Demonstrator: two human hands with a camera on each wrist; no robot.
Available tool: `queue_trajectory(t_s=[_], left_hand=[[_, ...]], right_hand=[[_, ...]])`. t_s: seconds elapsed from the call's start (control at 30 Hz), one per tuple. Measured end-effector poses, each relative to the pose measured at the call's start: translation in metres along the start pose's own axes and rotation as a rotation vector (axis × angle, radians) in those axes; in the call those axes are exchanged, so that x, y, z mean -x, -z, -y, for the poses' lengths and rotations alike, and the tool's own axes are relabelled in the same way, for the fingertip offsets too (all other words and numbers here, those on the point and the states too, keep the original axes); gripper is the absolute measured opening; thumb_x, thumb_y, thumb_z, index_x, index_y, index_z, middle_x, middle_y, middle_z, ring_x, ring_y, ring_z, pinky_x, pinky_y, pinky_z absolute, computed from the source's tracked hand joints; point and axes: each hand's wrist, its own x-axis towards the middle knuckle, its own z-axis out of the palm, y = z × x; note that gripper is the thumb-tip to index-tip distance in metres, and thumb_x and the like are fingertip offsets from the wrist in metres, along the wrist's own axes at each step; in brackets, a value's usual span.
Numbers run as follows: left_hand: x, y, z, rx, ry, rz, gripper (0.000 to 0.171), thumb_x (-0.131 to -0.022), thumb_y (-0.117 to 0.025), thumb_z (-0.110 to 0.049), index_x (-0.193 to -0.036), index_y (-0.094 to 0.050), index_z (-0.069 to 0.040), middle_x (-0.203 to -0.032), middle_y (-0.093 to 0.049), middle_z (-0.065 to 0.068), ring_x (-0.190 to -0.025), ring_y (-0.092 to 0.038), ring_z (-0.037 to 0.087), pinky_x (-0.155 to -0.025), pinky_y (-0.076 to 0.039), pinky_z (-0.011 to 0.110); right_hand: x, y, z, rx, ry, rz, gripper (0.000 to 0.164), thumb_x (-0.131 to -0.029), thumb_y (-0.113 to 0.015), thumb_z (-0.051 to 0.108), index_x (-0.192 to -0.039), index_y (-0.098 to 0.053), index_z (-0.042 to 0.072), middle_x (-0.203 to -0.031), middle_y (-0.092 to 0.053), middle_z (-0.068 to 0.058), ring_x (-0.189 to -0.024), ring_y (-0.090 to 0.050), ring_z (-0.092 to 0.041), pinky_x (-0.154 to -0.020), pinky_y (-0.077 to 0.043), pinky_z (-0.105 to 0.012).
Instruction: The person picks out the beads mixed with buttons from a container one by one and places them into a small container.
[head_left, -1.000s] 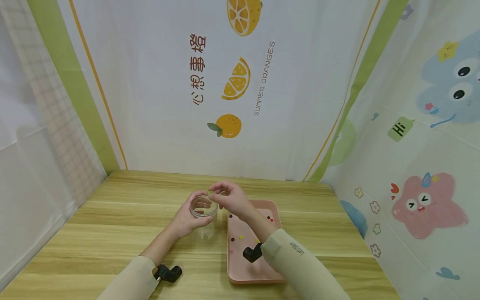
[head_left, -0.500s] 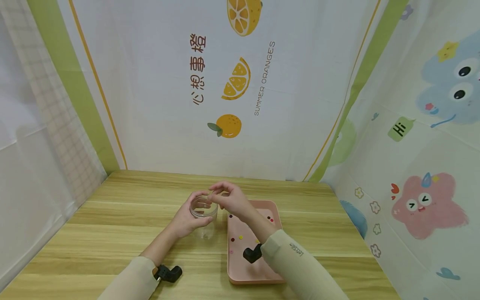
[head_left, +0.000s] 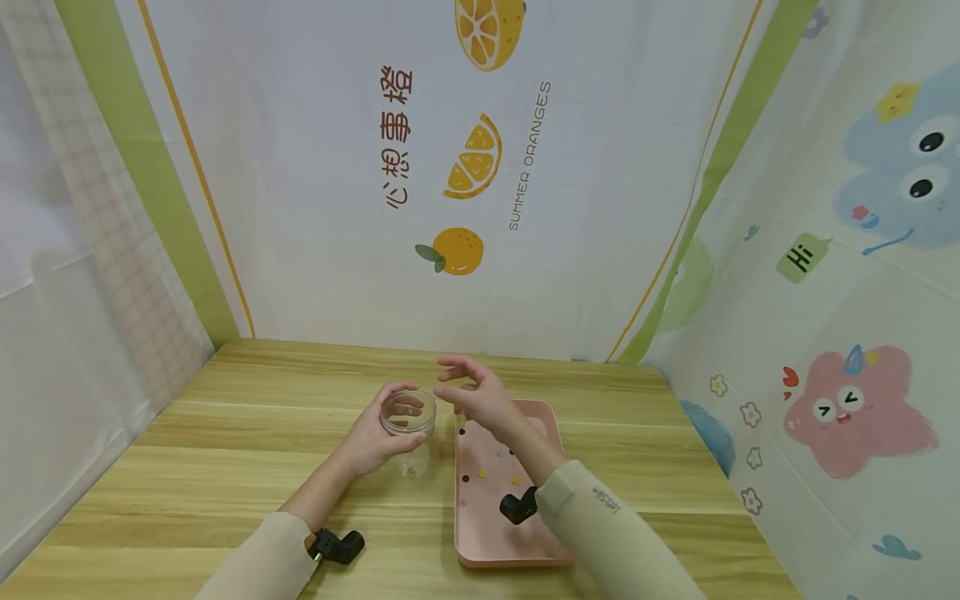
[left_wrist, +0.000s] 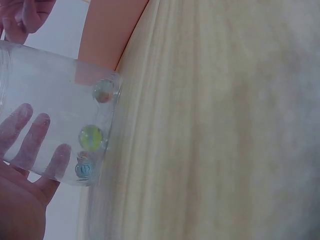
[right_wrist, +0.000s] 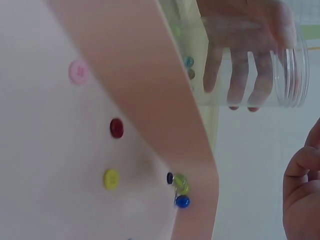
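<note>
My left hand (head_left: 371,437) grips a clear jar (head_left: 422,457) by its side, fingers curled around it and its wide mouth uncovered. In the left wrist view, several glass marbles rest at the jar's bottom, including a yellow-green marble (left_wrist: 91,137) and a light-blue marble (left_wrist: 84,168). My right hand (head_left: 480,400) hovers just right of the jar's rim, over the far end of a pink tray (head_left: 480,550). Its fingers are relaxed and apart, and nothing shows between them. Inside the tray, the right wrist view shows a blue marble (right_wrist: 182,201) and greenish marbles (right_wrist: 180,183) in a corner.
Buttons lie scattered in the tray, among them a yellow button (right_wrist: 111,179), a dark red button (right_wrist: 116,128) and a pink button (right_wrist: 78,72). The tray's raised wall (right_wrist: 150,95) stands close to the jar. A wooden table (head_left: 225,467) carries everything, with a printed curtain behind it.
A small greenish marble pinched over the jar's mouth has left my right fingers. That hand has then loosened and moved right, away from the rim. My left hand and the jar stay put.
</note>
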Motion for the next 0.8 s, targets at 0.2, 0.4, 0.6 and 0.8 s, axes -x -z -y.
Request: queue_trajectory(t_s=[0.2,0.4,0.6,0.8], left_hand=[[0.0,0.0,0.0,0.007,-0.003,-0.004,0.074,-0.094,-0.085,-0.009,-0.156,-0.045,-0.009,-0.14,-0.065,0.026,-0.133,-0.062,0.048,-0.111,-0.049,0.064],[0.0,-0.001,0.001,0.004,-0.002,-0.006,0.074,-0.094,-0.085,-0.008,-0.156,-0.045,-0.01,-0.14,-0.065,0.025,-0.132,-0.062,0.047,-0.11,-0.049,0.063],[-0.001,-0.001,0.0,0.011,-0.008,-0.003,0.074,-0.094,-0.085,-0.007,-0.156,-0.045,-0.009,-0.14,-0.064,0.026,-0.133,-0.06,0.053,-0.11,-0.049,0.064],[0.0,-0.001,0.0,0.003,-0.012,-0.005,0.074,-0.094,-0.085,-0.007,-0.156,-0.045,-0.009,-0.14,-0.064,0.025,-0.133,-0.06,0.053,-0.11,-0.05,0.062]], right_hand=[[0.002,0.009,-0.007,-0.014,-0.017,-0.026,0.055,-0.105,-0.075,0.022,-0.157,-0.058,0.021,-0.147,-0.059,-0.022,-0.081,-0.065,-0.022,-0.07,-0.054,-0.029],[0.006,0.019,-0.011,-0.034,-0.044,-0.061,0.053,-0.105,-0.075,0.022,-0.156,-0.059,0.021,-0.141,-0.062,-0.017,-0.082,-0.067,-0.022,-0.065,-0.049,-0.025],[0.012,0.03,-0.018,-0.019,-0.046,-0.086,0.051,-0.107,-0.072,0.022,-0.156,-0.059,0.021,-0.142,-0.061,-0.02,-0.077,-0.061,-0.019,-0.064,-0.047,-0.026],[0.015,0.038,-0.026,0.039,-0.032,-0.096,0.049,-0.109,-0.07,0.026,-0.156,-0.059,0.023,-0.141,-0.062,-0.016,-0.078,-0.065,-0.021,-0.073,-0.054,-0.035]])
